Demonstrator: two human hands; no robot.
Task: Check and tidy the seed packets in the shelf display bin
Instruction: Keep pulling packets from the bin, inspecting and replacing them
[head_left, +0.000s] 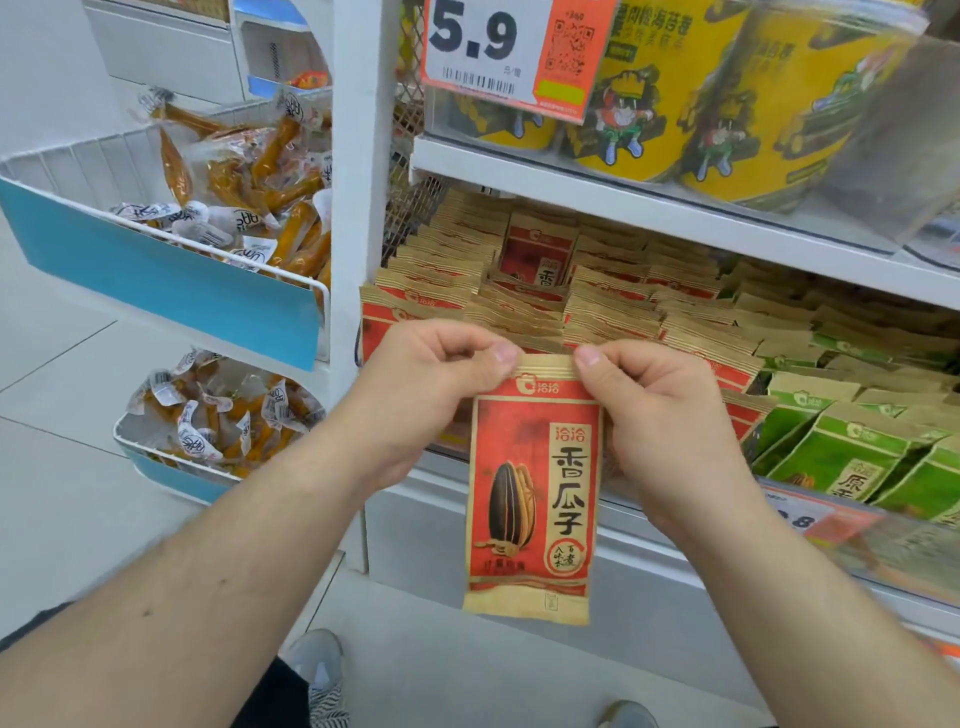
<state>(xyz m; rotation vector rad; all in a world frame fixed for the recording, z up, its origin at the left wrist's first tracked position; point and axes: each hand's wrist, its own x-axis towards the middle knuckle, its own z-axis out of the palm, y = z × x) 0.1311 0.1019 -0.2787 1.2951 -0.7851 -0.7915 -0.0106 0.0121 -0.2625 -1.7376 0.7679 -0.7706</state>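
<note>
Wire baskets: two white wire baskets with blue front panels, upper and lower, stand well to the left of the left hand; both hold orange snack sticks in clear wrappers.
Shelf upright: a white post stands between the baskets and the seed shelf, above and just left of the left hand.
Left hand: left hand is curled, thumb and forefinger pinching the top left corner of the held packet.
Held packet: a red sunflower seed packet with a tan sealed top edge and a printed black seed hangs upright between the two hands, printed face toward the camera, in front of and below the shelf edge.
Right hand: right hand is curled, thumb and forefinger pinching the top right corner of the same packet.
Display bin: the shelf display bin lies directly behind both hands; red seed packets stand in rows on edge, tan tops up, one packet near the back raised above the rest.
Green packets: green seed packets fill the bin just right of the right hand.
Upper shelf: yellow tubs stand above the right hand; a price tag reading 5.9 hangs above both hands.
Floor: shoes show below the forearms.
</note>
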